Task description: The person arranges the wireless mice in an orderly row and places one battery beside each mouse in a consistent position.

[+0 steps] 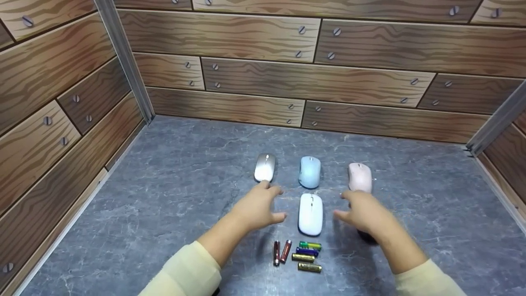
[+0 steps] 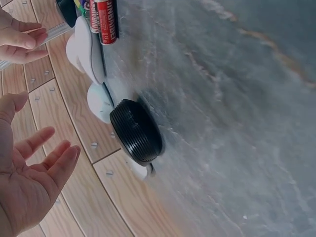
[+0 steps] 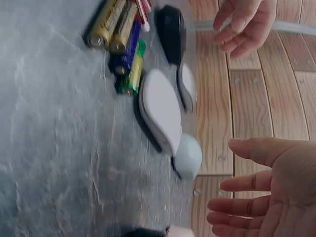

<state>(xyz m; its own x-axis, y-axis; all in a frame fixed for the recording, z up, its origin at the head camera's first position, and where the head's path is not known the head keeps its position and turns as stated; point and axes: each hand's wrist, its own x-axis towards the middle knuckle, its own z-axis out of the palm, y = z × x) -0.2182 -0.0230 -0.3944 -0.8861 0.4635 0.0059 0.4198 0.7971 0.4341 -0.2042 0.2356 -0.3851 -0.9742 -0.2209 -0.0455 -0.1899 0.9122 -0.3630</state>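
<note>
Above the tabletop, my left hand (image 1: 257,207) and right hand (image 1: 363,211) hover on either side of a white computer mouse (image 1: 310,214), fingers spread and holding nothing. The left fingertips overlap the near end of a grey-and-white mouse (image 1: 265,167) in the head view. Close to my right fingers is a pink mouse (image 1: 360,177), and a light blue mouse (image 1: 310,172) sits between those two. A dark object (image 1: 367,237) peeks out from under the right hand. In the left wrist view, a black ribbed object (image 2: 136,132) stands near my left hand; the head view hides it.
In front of the white mouse lie two red batteries (image 1: 286,251), a green one (image 1: 310,245), a blue one (image 1: 307,251) and gold ones (image 1: 310,267). Wood-patterned panels (image 1: 246,78) wall in the grey marbled table (image 1: 185,164) at the back and sides.
</note>
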